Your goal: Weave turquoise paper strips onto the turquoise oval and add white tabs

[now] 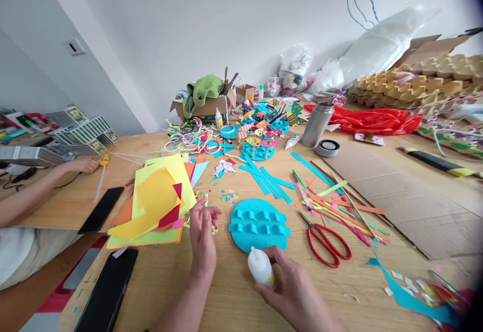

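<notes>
A blue paper disc (260, 221) with two rows of raised paper loops lies flat on the wooden table. My right hand (289, 281) holds a white glue bottle (260, 267) just below the disc's near edge, its nozzle pointing up and away from me. Left of the disc, my left hand (204, 236) is raised with its fingers apart and slightly curled; I see nothing in it. Red-handled scissors (328, 244) rest on the table right of the disc. Small confetti pieces (228, 195) are scattered beyond the disc.
Coloured paper sheets (158, 196) are stacked at left, near two black phones. Blue strips (269, 181), thin colourful strips and cardboard (407, 191) spread to the right. A steel flask (317, 125) stands behind. At far left, another person's hand (85, 165) touches a yellow tool.
</notes>
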`<state>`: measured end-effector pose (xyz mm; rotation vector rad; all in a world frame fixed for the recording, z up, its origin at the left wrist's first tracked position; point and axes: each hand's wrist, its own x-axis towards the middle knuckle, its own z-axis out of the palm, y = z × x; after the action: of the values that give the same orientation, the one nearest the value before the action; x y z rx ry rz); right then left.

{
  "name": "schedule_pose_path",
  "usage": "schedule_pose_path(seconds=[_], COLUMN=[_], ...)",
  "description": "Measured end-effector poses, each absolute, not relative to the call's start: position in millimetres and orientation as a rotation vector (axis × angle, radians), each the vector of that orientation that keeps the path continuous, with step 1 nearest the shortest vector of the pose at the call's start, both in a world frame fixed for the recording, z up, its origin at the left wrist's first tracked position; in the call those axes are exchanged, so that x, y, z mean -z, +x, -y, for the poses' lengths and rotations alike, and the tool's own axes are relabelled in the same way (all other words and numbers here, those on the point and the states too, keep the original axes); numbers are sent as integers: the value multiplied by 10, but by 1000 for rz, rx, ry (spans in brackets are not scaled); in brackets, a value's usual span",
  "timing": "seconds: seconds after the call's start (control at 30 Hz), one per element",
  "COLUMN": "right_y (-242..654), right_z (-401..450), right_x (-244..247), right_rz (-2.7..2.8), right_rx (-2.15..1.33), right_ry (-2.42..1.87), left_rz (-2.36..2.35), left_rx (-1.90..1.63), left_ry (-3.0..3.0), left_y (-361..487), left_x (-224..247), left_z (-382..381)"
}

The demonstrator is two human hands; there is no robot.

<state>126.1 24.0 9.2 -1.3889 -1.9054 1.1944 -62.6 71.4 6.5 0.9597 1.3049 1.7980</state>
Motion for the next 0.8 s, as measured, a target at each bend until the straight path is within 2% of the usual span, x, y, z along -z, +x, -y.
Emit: schedule_pose_path(seconds=[0.43, 0.63, 0.8], right_y=[1236, 1316, 1357], right_z=[-220, -219, -195], right_x=[-37, -140, -138], right_rz=[1847, 1820, 1886], right_rx=[-1069, -914, -1000], right_ry=[-1445, -1320, -1336], left_rz=[-1329, -1338, -1335], left_rx=[-1817, -1818, -1825], left_ry=[947, 955, 954], left_y=[-634, -635, -637], left_x=[-62, -67, -55], left_z=[-719, -710, -712])
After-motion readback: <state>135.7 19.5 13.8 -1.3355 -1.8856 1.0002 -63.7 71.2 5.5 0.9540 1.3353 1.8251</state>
